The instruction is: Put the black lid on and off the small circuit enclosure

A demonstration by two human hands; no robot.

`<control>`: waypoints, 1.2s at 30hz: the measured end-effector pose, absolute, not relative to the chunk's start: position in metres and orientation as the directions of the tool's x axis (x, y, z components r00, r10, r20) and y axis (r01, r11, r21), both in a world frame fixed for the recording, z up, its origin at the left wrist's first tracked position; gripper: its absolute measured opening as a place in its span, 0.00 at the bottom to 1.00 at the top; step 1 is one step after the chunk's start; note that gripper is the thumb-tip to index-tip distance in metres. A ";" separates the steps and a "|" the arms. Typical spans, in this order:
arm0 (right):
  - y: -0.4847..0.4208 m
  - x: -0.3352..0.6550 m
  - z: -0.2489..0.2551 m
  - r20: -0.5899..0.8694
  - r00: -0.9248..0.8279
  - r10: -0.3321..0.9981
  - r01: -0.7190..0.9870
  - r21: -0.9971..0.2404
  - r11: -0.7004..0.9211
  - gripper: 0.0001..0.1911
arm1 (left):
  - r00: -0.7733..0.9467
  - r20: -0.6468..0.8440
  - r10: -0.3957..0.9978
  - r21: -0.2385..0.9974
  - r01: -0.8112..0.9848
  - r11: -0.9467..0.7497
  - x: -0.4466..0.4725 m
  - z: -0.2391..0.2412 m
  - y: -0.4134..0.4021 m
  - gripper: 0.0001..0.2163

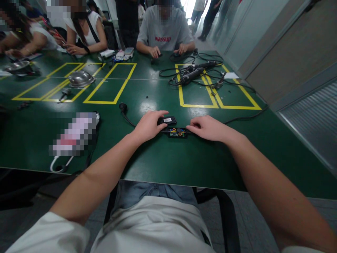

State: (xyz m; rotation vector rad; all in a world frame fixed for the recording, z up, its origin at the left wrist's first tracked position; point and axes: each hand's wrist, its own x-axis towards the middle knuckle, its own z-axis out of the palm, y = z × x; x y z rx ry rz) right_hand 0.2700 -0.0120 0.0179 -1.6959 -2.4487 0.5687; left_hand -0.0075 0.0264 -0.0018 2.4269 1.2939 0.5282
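Clearly, a shirt reads "wassup"; the cover's label blurs.

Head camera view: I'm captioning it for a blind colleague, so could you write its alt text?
A person's left hand and right hand flank an open black case exposing a circuit board on a green table. A white-labelled black piece is beside the left hand; across the table, another person is near black corded items.

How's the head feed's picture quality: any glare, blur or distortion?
Head view: glare on the glossy green tabletop; washed-out brightness at top; apparent wide-angle stretching towards edges; pixelated blocks at left and top; detail soft in the open black rectangular case.
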 end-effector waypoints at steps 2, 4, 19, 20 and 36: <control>-0.012 0.270 0.017 -0.118 -0.376 0.919 0.879 -0.359 0.313 0.20 | 0.545 0.216 0.810 0.450 0.681 -0.578 -0.007 0.003 0.021 0.21; -0.012 0.270 0.016 -0.113 -0.374 0.921 0.882 -0.351 0.315 0.19 | 0.597 0.276 0.754 0.454 0.610 -0.649 -0.006 0.009 0.014 0.20; -0.014 0.262 0.019 -0.125 -0.332 0.935 0.911 -0.299 0.284 0.17 | 0.786 0.151 0.600 0.494 0.465 -0.735 -0.004 0.010 0.003 0.19; -0.014 0.262 0.019 -0.125 -0.333 0.935 0.910 -0.303 0.283 0.17 | 0.785 0.151 0.600 0.493 0.467 -0.735 -0.004 0.010 0.003 0.19; -0.010 0.271 0.012 -0.090 -0.415 0.905 0.873 -0.318 0.369 0.26 | 0.545 0.194 0.815 0.471 0.678 -0.565 -0.005 0.003 0.016 0.14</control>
